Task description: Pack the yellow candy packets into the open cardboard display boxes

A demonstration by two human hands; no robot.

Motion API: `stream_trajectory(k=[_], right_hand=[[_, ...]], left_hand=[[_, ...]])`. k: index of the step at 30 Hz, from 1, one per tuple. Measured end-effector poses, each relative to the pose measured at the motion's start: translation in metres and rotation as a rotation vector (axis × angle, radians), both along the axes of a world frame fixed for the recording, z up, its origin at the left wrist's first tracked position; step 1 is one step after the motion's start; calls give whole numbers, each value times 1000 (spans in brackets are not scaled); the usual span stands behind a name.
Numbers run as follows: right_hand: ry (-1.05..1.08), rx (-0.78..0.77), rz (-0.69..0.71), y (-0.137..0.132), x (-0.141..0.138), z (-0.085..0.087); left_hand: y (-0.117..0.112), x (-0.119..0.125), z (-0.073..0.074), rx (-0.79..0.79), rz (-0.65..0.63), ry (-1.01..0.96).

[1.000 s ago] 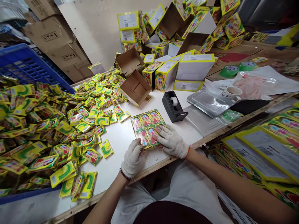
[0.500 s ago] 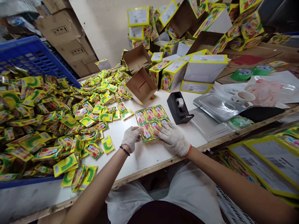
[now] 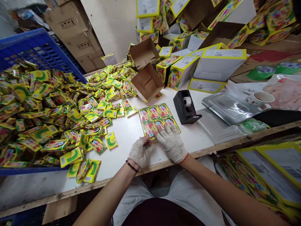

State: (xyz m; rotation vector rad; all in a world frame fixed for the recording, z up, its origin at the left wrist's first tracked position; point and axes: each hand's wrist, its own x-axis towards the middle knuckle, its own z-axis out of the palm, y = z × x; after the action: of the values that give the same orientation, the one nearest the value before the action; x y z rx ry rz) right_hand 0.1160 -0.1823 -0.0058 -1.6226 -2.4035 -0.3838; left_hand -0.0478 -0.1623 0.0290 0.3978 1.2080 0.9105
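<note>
A flat printed card sheet [image 3: 154,113], green and yellow with rows of repeated colourful panels, lies on the white tabletop in front of me. My right hand [image 3: 171,142], in a white knitted glove with bare fingertips, rests on its near right part with the fingers spread. At the near left edge of the sheet, my left hand [image 3: 140,150], gloved the same way, pinches the border between thumb and fingers. Just beyond the right side of the sheet stands a black tape dispenser [image 3: 187,108] with a white roll.
Small yellow-green packets [image 3: 54,116] are heaped on the left, backed by a blue plastic crate [image 3: 39,47]. Open display boxes [image 3: 148,82] crowd the back. To the right are clear plastic trays [image 3: 230,105] and a cup [image 3: 261,99]. A wooden edge [image 3: 155,168] borders the table.
My left hand has moved from the left side of the sheet to its near edge. My right hand stays on the sheet, its fingers spread. The view has shifted slightly.
</note>
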Motion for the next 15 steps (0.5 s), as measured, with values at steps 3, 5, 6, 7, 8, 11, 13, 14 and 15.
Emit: stream_trajectory(k=[3,5,6,7,8,11,13,14,15], right_hand=[[-8,6,-31,0,-7,1],[-4,12,-67,-1,-13,1],[-2,14,-80,-1,-15,0],[-1,14,-84,-1,-17,-1],[-1,11,-82,-1,-18,-2],[7,-2,-58,-1,-17,-5],[16,4,-52,-2,-16,-7],[21,13,-46,-2,-16,-8],[28,24,-37,-2,-15,-8]], left_hand=[[-8,12,-10,87,118,-32],[-12,17,-15,165,188,-17],[-13,18,-17,207,201,18],[-14,17,-17,243,197,75],[-15,15,-18,271,183,141],[-15,6,-17,265,137,257],[-13,1,-16,212,141,223],[-11,0,-16,187,147,192],[-8,0,-16,166,151,168]])
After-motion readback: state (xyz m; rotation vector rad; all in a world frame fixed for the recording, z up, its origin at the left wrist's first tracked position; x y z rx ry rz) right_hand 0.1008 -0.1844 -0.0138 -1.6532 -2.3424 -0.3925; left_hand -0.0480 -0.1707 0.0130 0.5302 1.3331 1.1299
